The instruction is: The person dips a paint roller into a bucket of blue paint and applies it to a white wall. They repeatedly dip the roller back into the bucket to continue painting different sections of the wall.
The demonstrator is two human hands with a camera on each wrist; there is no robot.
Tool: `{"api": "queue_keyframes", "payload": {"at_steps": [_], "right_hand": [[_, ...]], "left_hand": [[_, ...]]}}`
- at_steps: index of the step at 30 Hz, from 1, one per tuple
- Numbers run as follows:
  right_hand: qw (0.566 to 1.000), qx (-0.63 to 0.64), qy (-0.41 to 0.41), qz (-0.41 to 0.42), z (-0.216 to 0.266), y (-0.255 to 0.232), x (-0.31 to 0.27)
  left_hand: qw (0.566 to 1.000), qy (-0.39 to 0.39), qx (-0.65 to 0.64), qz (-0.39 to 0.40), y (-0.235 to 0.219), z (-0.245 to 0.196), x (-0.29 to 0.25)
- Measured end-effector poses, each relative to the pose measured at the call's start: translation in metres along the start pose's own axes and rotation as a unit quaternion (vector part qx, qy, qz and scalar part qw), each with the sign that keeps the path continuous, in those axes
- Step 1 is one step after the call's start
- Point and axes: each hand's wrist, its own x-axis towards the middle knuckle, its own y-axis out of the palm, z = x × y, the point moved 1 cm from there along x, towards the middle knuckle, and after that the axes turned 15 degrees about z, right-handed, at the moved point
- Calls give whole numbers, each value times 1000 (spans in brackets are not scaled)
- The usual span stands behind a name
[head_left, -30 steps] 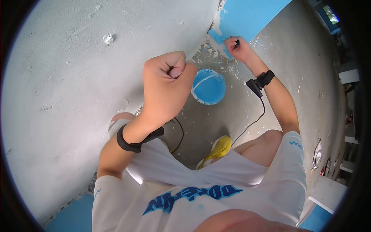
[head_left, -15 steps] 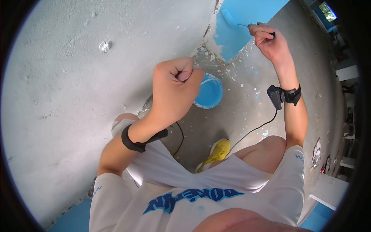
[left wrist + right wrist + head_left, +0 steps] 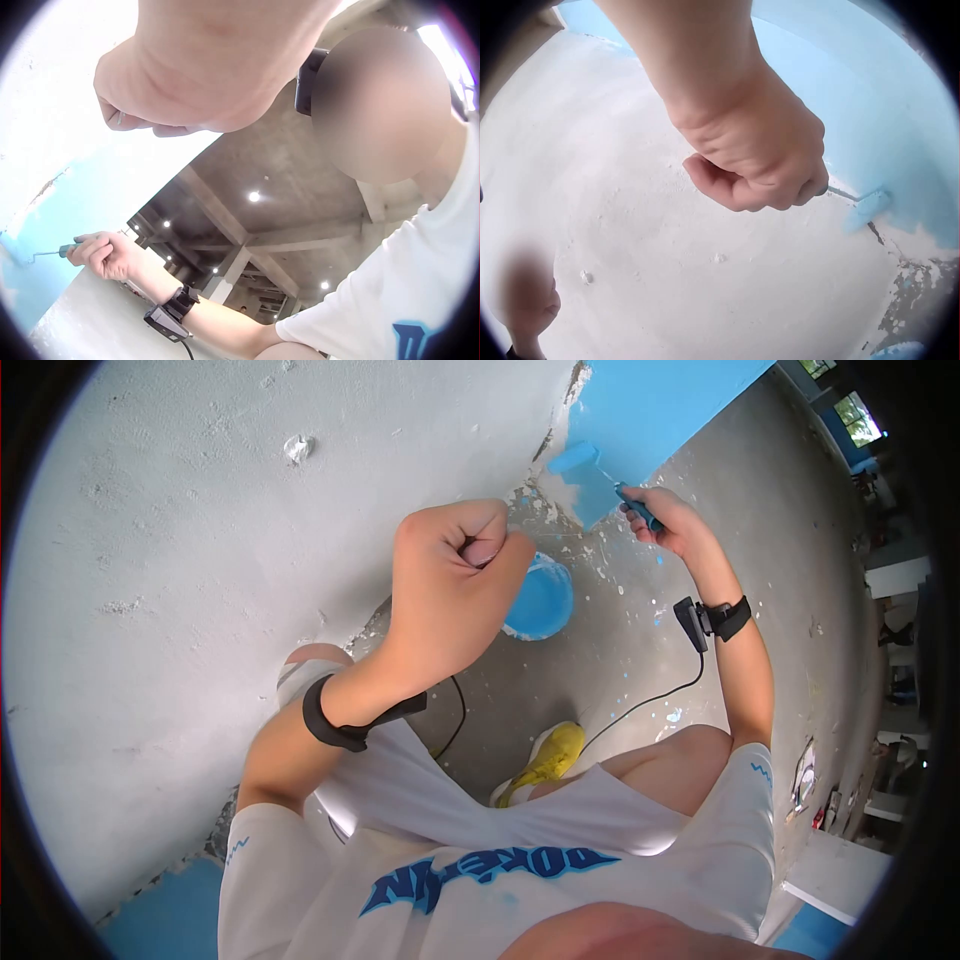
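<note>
My right hand point(image 3: 668, 522) grips the dark teal handle point(image 3: 640, 510) of a small paint roller. Its blue roller head point(image 3: 573, 457) lies against the lower part of the blue wall, by the corner with the white wall. In the right wrist view the roller head point(image 3: 874, 201) touches the boundary between blue and white. My left hand point(image 3: 455, 585) is curled into a fist with nothing visible in it, raised in front of the white wall. Partly hidden behind that fist, a bucket of blue paint point(image 3: 541, 600) stands on the floor.
The white wall point(image 3: 200, 590) fills the left side. Grey floor point(image 3: 620, 650) spattered with paint runs to the right. A yellow shoe point(image 3: 556, 752) stands below the bucket, and a black cable point(image 3: 650, 698) hangs from the right wrist camera. White ledges point(image 3: 835, 865) line the far right.
The roller has come down the blue wall and towards the corner since half a second ago, with my right hand moving lower. My left hand has stayed curled, nearly in place.
</note>
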Motion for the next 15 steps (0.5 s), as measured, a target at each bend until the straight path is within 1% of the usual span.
{"api": "queue_keyframes", "payload": {"at_steps": [1,2,3,4,6,7,9,10,11,12,13,14,15], "right_hand": [[1000,0,5,-1,-10,-4,-5],[996,-77,-10,-35,-22,-15,-9],[985,-155,-26,-68,-31,-25,-12],[985,-155,-21,-68,-40,-34,-13],[955,-269,-13,-122,-55,-47,-14],[956,-268,-10,-122,-68,-47,-9],[930,-299,-84,-198,-97,-44,6],[932,-294,-83,-197,-107,-43,18],[914,-331,-105,-209,-113,-42,33],[895,-367,-126,-220,-115,-39,47],[896,-365,-129,-218,-109,-36,59],[888,-383,-146,-209,-100,-31,72],[878,-402,-165,-200,-94,-25,83]], "left_hand": [[1000,1,-6,10,2,-1,1],[1000,-3,-9,10,4,-1,2],[1000,12,-5,12,7,-1,4],[1000,27,-1,13,9,0,5],[1000,25,-4,18,11,5,7],[999,27,-3,24,12,6,7],[1000,11,-9,27,11,5,5],[1000,-4,-13,28,10,2,5],[999,-5,-9,31,7,0,4],[1000,-20,-16,16,3,-1,2],[999,-34,-23,0,-1,-3,1],[999,-33,-19,-3,-5,-5,0],[1000,-17,-1,-13,-9,-6,-1]]}}
